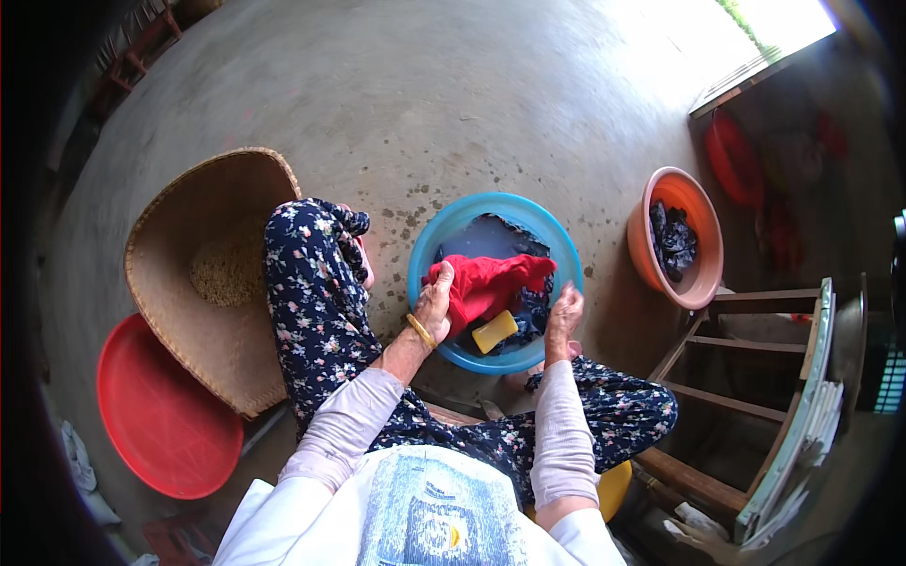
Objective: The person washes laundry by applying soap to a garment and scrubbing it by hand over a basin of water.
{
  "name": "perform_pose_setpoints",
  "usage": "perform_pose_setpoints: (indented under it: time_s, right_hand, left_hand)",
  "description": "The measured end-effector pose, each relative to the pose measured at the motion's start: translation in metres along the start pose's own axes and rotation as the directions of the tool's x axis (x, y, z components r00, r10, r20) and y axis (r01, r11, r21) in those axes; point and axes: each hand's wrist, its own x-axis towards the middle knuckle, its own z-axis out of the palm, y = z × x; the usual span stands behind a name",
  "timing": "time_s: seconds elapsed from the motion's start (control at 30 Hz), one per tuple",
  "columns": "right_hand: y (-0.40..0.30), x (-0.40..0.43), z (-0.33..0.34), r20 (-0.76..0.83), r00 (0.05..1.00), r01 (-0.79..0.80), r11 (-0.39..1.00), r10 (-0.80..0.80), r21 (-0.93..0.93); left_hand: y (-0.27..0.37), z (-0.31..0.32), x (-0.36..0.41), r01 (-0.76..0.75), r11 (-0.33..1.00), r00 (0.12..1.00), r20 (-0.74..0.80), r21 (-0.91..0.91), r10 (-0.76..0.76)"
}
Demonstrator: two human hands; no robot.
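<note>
A light-blue plastic basin [422,258] stands on the floor in front of me, with cloudy water [487,239] and dark patterned cloth [532,305] inside. My left hand [434,303] grips the left end of a wet-looking red cloth [488,279] stretched across the basin. A yellow bar of soap [495,331] rests on the dark cloth, just below the red one. Over the basin's right rim is my right hand [565,310], fingers curled, close to the red cloth's right end. Its grip is slightly blurred, and whether it holds anything is unclear.
To my left, a large woven basket [212,184] holds a pile of grain [226,272] and overlaps a red plastic tray [166,417]. An orange basin [640,244] with dark wet cloth [672,240] stands right. Nearer, a wooden frame [750,396] lies beside my knee. Water drops spot the concrete floor [414,201].
</note>
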Motion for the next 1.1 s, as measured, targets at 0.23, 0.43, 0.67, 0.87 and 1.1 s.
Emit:
perform_pose_setpoints:
  time_s: [0.23, 0.43, 0.67, 0.87, 1.1]
  right_hand:
    - [0.067, -0.081, 0.03, 0.405, 0.896, 0.084, 0.823, 0.185, -0.562]
    - [0.048, -0.08, 0.039, 0.368, 0.86, -0.014, 0.738, 0.353, -0.675]
    - [0.048, -0.077, 0.033, 0.436, 0.816, -0.016, 0.769, 0.38, -0.639]
    - [0.048, -0.018, 0.024, 0.663, 0.743, 0.153, 0.941, 0.091, -0.301]
    - [-0.092, -0.072, 0.028, 0.93, 0.303, 0.475, 0.879, -0.21, 0.044]
  left_hand:
    - [-0.034, -0.03, -0.004, 0.049, 0.991, 0.907, -0.42, 0.125, 0.008]
    - [-0.03, -0.011, -0.021, 0.025, 0.908, 0.802, -0.551, 0.419, 0.232]
    - [-0.03, -0.015, -0.025, 0.037, 0.94, 0.87, -0.475, 0.338, 0.136]
    - [-0.036, -0.013, -0.014, 0.021, 0.991, 0.95, -0.312, 0.13, 0.021]
    - [-0.017, 0.0, -0.028, 0.072, 0.993, 0.989, -0.121, -0.097, -0.084]
